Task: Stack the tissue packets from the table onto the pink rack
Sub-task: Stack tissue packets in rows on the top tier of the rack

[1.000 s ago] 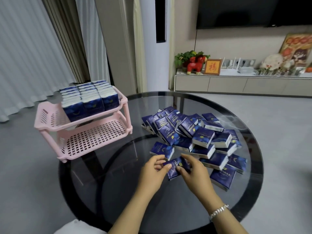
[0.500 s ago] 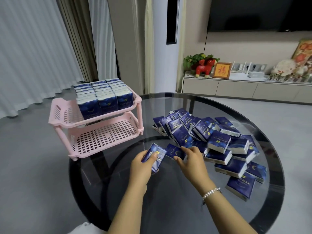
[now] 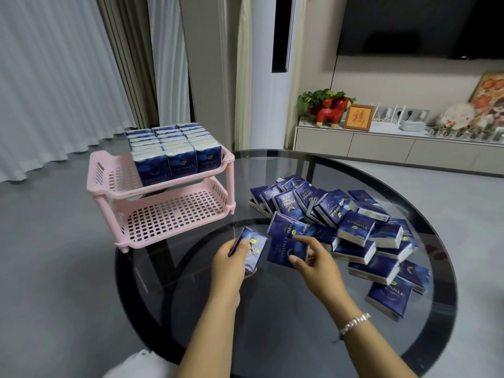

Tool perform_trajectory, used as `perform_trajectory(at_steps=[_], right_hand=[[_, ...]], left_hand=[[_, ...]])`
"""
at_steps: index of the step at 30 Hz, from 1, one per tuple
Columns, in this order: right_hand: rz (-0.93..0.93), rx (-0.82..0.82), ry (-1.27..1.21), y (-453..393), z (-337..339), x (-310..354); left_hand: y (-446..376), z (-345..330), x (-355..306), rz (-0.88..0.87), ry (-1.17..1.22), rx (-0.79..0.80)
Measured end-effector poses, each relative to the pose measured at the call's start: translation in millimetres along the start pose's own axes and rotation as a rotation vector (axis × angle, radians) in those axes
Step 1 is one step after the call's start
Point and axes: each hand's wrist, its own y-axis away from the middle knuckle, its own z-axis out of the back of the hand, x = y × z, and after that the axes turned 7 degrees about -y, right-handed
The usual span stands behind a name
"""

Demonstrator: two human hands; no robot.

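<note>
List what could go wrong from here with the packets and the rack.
1. The pile is loose and overlapping; the right hand pulling a packet from its edge may make others slide.
2. The rack stands at the table rim; a push while loading could tip it off.
3. The left hand grips its packet by one end; it may slip.

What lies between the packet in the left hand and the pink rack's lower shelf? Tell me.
Head view: only bare glass table between the held packet and the lower shelf.
</note>
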Motion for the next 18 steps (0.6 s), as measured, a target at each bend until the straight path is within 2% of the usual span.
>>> perform_trajectory(at_steps=[6, 9, 11, 15, 18], right_hand=[[-0.031, -0.004, -0.304, 4, 22, 13], [0.019, 0.078, -0.384, 2, 26, 25], [0.044, 0.125, -0.382, 0, 21, 31], [0.099, 0.100, -0.319, -7, 6, 35], [0.156, 0.111, -0.229, -11, -3, 38]], left_hand=[[3, 1, 0, 0.001, -0.041, -0.010], [8, -3, -3, 0.038, -0.022, 0.052], [13, -6, -6, 0.058, -0.010, 0.138], [20, -6, -8, 0.040, 0.020, 0.273], [19, -5, -6, 0.012, -0.060, 0.266]])
